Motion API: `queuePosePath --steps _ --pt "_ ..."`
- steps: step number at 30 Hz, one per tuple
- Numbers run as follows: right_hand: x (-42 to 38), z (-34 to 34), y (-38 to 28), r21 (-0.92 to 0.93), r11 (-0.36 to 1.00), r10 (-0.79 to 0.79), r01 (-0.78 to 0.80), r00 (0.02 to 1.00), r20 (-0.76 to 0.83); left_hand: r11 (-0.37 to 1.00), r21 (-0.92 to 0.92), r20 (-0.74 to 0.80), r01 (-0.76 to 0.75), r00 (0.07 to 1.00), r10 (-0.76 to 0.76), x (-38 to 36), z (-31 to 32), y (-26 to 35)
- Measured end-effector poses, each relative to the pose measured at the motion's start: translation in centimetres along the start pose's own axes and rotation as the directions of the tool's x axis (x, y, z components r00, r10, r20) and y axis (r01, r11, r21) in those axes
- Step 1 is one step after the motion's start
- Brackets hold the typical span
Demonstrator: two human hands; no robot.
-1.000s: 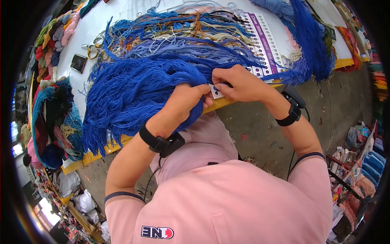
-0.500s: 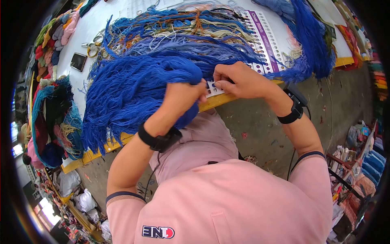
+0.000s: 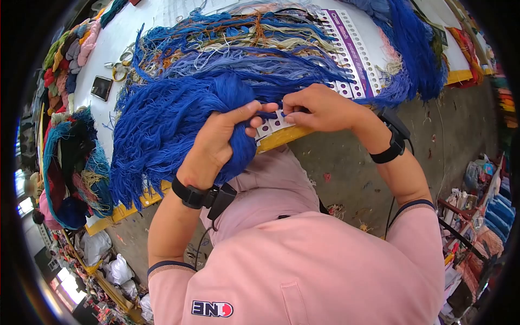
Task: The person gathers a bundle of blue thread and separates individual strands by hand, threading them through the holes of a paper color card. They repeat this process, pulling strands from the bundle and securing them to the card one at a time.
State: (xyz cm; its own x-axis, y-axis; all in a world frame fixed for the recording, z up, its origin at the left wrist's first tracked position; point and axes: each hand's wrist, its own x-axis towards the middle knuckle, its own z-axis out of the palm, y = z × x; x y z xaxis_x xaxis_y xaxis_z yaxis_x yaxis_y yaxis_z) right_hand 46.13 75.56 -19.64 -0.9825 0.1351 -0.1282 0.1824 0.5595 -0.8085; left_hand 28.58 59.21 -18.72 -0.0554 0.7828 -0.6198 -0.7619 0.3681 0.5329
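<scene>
A thick bundle of royal-blue yarn (image 3: 168, 116) lies over the table edge. My left hand (image 3: 219, 138) presses into its lower right side, thumb stretched toward the white punched card (image 3: 352, 59) with a purple stripe. My right hand (image 3: 319, 108) pinches a blue strand at the card's near end, just above the yellow table rim (image 3: 279, 138). The fingertips of both hands almost meet there. More strands in lighter blue, orange and cream (image 3: 260, 35) fan out from the card's holes.
Scissors (image 3: 120, 64) and a dark phone (image 3: 101, 86) lie on the white table at the left. Mixed yarn skeins (image 3: 73, 157) hang over the left end. Another blue bundle (image 3: 414, 51) hangs at the right. Bags (image 3: 116, 268) sit on the floor below.
My left hand has slid down and left along the blue bundle, uncovering more of the card's near end. My right hand stays pinched at the card's edge.
</scene>
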Motion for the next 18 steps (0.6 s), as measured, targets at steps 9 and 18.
queuePosePath --steps 9,18 --pt "0.4 -0.2 0.1 0.259 0.946 0.188 -0.194 0.981 0.048 0.903 0.386 0.051 -0.189 0.982 0.184 0.1 -0.2 1.1" --pt "0.3 0.1 0.2 0.179 0.967 0.176 -0.181 0.983 0.047 0.824 0.088 -0.476 -0.559 0.704 0.528 -14.7 -28.8 24.0"
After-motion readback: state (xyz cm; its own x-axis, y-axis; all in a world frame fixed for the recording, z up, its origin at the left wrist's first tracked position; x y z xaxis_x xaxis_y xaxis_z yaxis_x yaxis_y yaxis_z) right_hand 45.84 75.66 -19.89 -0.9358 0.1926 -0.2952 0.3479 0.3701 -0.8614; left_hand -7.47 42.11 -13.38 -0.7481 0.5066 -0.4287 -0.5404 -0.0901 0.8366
